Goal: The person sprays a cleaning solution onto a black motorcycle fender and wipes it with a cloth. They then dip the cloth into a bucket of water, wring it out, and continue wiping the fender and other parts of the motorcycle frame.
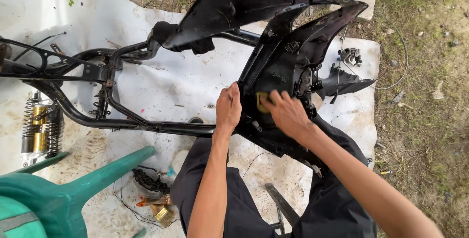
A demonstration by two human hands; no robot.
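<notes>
Yellow pad (262,102) pinched under right hand (288,113), left hand (228,108) gripping black fairing (288,57) beside it

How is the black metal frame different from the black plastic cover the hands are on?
The metal frame is made of thin bent tubes with open gaps; the plastic cover is wide and sheet-like. The frame lies flat on the white sheet, while the cover tilts upward. The left hand and right hand rest on the cover, not the frame. Both are black.
</notes>
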